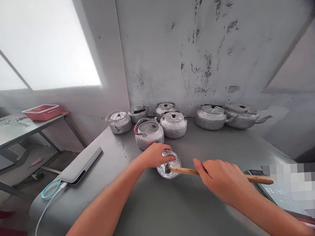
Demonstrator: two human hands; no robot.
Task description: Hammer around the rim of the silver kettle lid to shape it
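Kettles (173, 127) block the wall (156, 54), one wide gap dividing them.

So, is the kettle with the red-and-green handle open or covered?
Open: nothing covers the kettle, and its metal interior shows below the rim.

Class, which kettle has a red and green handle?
The round silver metal kettle nearest the left hand; its wrapped handle alone visibly shows red and green.

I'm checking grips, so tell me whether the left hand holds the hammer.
No, the right hand grips the hammer, while the left hand touches the round metal piece.
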